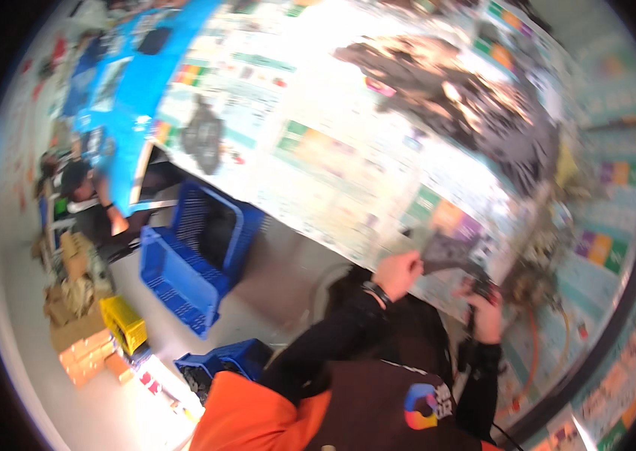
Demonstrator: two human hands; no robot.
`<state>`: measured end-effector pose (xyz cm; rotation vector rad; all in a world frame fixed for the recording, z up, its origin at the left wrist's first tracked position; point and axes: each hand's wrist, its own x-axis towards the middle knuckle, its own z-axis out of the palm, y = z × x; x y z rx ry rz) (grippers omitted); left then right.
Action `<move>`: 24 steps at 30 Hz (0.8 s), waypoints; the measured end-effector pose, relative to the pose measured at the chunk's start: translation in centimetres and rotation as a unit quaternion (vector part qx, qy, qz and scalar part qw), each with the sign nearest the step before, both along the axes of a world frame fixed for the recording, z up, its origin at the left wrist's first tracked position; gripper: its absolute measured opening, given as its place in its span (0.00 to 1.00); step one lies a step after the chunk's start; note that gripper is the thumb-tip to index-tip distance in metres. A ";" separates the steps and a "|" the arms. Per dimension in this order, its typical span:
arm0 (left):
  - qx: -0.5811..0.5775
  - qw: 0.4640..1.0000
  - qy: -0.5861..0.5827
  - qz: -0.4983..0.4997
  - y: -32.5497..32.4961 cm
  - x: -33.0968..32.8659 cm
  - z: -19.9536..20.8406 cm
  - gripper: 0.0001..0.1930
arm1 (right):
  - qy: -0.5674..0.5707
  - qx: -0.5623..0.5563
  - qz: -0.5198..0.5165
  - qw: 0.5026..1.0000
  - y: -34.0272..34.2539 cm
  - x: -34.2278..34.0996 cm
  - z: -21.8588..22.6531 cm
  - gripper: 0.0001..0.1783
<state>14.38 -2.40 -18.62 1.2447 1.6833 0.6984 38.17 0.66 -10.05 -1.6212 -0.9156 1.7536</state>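
Note:
At the table's near edge, my left hand (399, 274) is closed, its fingertips pinching the left end of a flat dark grey piece (447, 253), perhaps cloth or thin plastic. My right hand (486, 307) wraps round a small dark tool (479, 284) with a hint of red, at that piece's right end. Blur hides the tool's exact kind. Beyond both hands, a large heap of shiny dark pieces (475, 98) lies along the table's right side. A smaller dark bundle (203, 135) rests at the table's left part.
Printed sheets cover the table (318, 169). Left of it, blue crates (182, 274) stand on the floor, with a yellow crate (124, 323) and cardboard boxes (85, 349) farther left. Another person (81, 184) is beside a blue-topped table (134, 83). An orange hose (534, 353) hangs at the right.

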 end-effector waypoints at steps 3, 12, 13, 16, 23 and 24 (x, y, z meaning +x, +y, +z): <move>0.047 0.987 -0.107 0.109 2.1 -5.7 2.6 0.08 | 0.018 0.035 -0.027 0.999 1.0 1.5 0.8 0.18; 0.055 0.882 -0.183 0.431 8.1 -37.0 2.5 0.19 | 0.001 0.015 -0.051 0.999 2.0 1.9 2.4 0.18; -0.039 0.893 -0.095 0.439 7.4 -40.4 0.8 0.25 | 0.012 0.003 -0.038 0.999 2.1 1.4 2.6 0.19; -0.131 0.943 0.009 0.305 9.4 -37.5 -1.6 0.27 | 0.083 0.061 -0.033 0.994 0.9 3.1 -1.0 0.18; -0.149 0.873 -0.398 0.239 22.1 -17.2 -2.9 0.25 | 0.009 -0.049 -0.024 0.998 2.4 1.1 3.1 0.19; -0.138 0.851 -0.423 0.280 24.3 -15.5 -3.7 0.25 | 0.009 -0.047 -0.025 0.999 2.3 1.1 3.2 0.19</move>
